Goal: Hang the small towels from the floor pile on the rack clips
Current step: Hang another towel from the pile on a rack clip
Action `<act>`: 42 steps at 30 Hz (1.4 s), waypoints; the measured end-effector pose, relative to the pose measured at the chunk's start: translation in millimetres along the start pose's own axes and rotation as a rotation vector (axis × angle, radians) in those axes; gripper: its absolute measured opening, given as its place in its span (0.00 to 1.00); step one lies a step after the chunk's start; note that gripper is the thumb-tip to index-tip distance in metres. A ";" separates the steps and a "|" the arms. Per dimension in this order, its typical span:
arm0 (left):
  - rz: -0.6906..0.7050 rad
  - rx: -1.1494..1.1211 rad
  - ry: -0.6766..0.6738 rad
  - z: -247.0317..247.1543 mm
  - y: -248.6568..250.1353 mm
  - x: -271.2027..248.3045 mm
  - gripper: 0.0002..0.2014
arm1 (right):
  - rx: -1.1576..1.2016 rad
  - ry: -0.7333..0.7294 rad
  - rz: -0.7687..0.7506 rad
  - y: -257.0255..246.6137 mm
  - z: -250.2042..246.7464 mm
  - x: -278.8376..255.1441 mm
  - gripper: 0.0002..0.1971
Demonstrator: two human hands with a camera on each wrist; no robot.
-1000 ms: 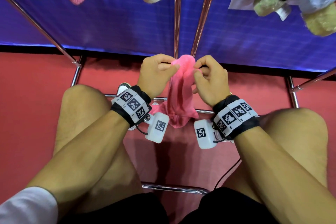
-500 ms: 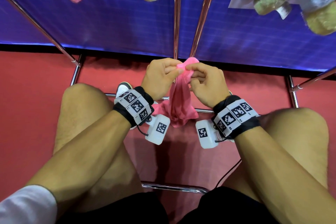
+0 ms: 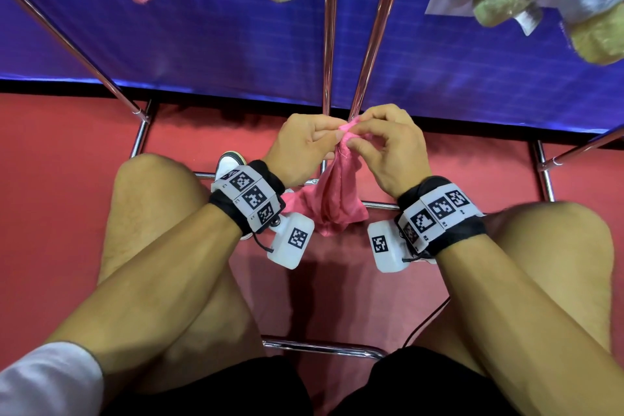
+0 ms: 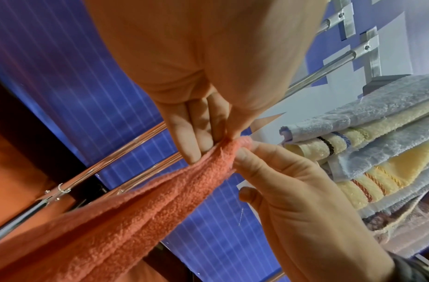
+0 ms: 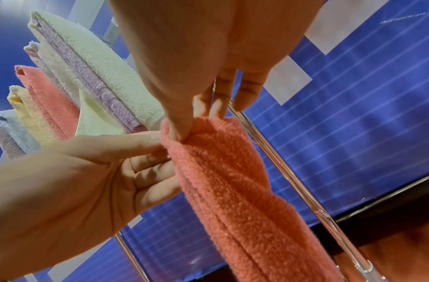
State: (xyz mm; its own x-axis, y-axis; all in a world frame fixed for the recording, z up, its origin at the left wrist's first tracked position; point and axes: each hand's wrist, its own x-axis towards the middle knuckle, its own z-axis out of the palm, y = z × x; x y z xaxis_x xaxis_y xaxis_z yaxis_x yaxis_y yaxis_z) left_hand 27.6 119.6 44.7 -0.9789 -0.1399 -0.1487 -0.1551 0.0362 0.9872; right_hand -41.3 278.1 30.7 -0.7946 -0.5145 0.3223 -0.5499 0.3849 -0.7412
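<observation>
**Both hands on one pink towel**

Our left hand point(image 3: 305, 149) pinches the gathered top of the pink towel point(image 3: 337, 199) — our right hand point(image 3: 388, 149) pinches the same bunched corner from the other side (thumb and forefinger). It hangs between our knees, above the red floor point(image 3: 67, 179).

Only square black-and-white code markers show on the wristbands point(image 3: 251, 197); no text is readable.
</observation>
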 end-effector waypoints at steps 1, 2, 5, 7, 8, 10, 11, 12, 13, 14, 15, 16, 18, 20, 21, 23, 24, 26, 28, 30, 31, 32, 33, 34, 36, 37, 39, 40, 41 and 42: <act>0.004 0.013 0.003 0.3 -0.9 0.3 0.11 | -0.030 -0.006 -0.010 0.1 -0.5 -0.2 0.04; 0.013 0.034 0.012 0.2 -1.3 0.2 0.10 | -0.058 -0.012 -0.020 0.8 -0.5 -0.2 0.04; 0.018 0.040 0.026 -0.1 -2.1 0.0 0.11 | -0.103 -0.026 -0.034 3.5 0.7 -0.1 0.05; 0.016 0.023 0.026 -0.3 -1.1 0.2 0.11 | -0.103 -0.023 -0.033 4.1 0.8 0.4 0.05; 0.017 0.014 0.024 -0.6 -0.6 0.2 0.11 | -0.099 -0.023 -0.028 3.9 0.5 0.5 0.05; 0.018 0.005 0.003 -1.2 1.5 -0.7 0.12 | -0.089 -0.023 -0.012 3.8 -0.2 0.3 0.05; 0.021 0.011 -0.014 -1.7 3.1 -1.4 0.12 | -0.086 -0.023 -0.003 4.1 -0.7 0.1 0.06; 0.023 0.036 -0.029 -2.0 3.8 -1.9 0.11 | -0.084 -0.024 0.010 4.8 -1.0 0.1 0.06; 0.029 0.084 -0.038 -2.4 3.9 -2.4 0.11 | -0.086 -0.029 0.026 5.5 -1.3 -0.1 0.06; 0.038 0.144 -0.046 -3.4 3.0 -1.9 0.10 | -0.090 -0.035 0.041 6.2 -1.5 -0.3 0.07; 0.046 0.211 -0.060 -5.3 -0.1 -0.2 0.10 | -0.097 -0.040 0.050 6.7 -1.4 -1.0 0.07; 0.050 0.269 -0.074 -6.7 -1.7 0.6 0.12 | -0.105 -0.043 0.053 7.1 -1.2 -1.7 0.07; 0.054 0.366 -0.090 -7.7 -4.2 0.7 0.14 | -0.123 -0.047 0.041 7.3 -1.1 -3.4 0.08; 0.085 0.417 -0.096 -4.9 0.3 -1.7 0.14 | -0.141 -0.053 0.025 7.4 -1.3 -4.5 0.07; 0.092 0.404 -0.096 -3.5 1.6 -2.4 0.14 | -0.147 -0.053 0.023 7.4 -1.7 -4.6 0.07; 0.087 0.340 -0.095 -2.5 3.4 -4.3 0.17 | -0.149 -0.048 0.028 7.6 -2.2 -4.2 0.08; 0.078 0.312 -0.087 -3.4 2.6 -3.6 0.18 | -0.149 -0.046 0.031 7.7 -2.2 -4.0 0.08; 0.045 0.251 -0.072 -6.2 1.6 -1.1 0.20 | -0.151 -0.052 0.030 7.8 -1.6 -3.7 0.08; 0.030 0.213 -0.062 -8.8 0.8 0.4 0.20 | -0.146 -0.064 0.020 7.6 -1.3 -3.7 0.08; 0.022 0.192 -0.060 -10.1 0.2 0.9 0.18 | -0.135 -0.071 0.011 6.8 -1.8 -3.9 0.08; 0.019 0.181 -0.063 -11.0 0.7 0.8 0.17 | -0.131 -0.072 0.007 6.1 -2.1 -4.0 0.08; 0.017 0.167 -0.067 -12.0 1.1 0.6 0.16 | -0.130 -0.073 0.002 5.5 -2.4 -3.8 0.09; 0.019 0.155 -0.069 -13.4 2.0 0.4 0.15 | -0.130 -0.073 -0.001 4.8 -2.8 -3.6 0.09; 0.022 0.141 -0.072 -14.8 2.9 0.1 0.15 | -0.128 -0.072 -0.002 4.2 -3.2 -3.4 0.10; 0.023 0.121 -0.083 -16.8 4.3 -0.8 0.14 | -0.120 -0.073 -0.007 3.3 -3.5 -3.5 0.11; 0.021 0.119 -0.088 -17.0 4.7 -1.5 0.14 | -0.119 -0.076 -0.013 2.9 -3.4 -4.0 0.10; 0.015 0.129 -0.088 -15.8 5.3 -3.1 0.13 | -0.115 -0.085 -0.024 3.2 -2.7 -5.3 0.10; 0.013 0.134 -0.083 -15.2 5.6 -3.7 0.12 | -0.113 -0.090 -0.025 3.7 -2.7 -5.7 0.09; 0.013 0.137 -0.079 -14.6 6.1 -4.1 0.13 | -0.114 -0.093 -0.022 4.3 -2.9 -5.8 0.09; 0.014 0.137 -0.075 -14.3 6.3 -3.9 0.13 | -0.119 -0.092 -0.018 4.7 -3.5 -5.7 0.09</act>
State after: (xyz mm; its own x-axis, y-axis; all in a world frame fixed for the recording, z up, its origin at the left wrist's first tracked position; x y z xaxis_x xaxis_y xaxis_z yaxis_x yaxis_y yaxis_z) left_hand 32.3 106.2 52.3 -0.9875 -0.0642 -0.1437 -0.1529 0.1733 0.9729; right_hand -40.2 285.5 27.4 -0.7606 -0.5879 0.2754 -0.5947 0.4608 -0.6588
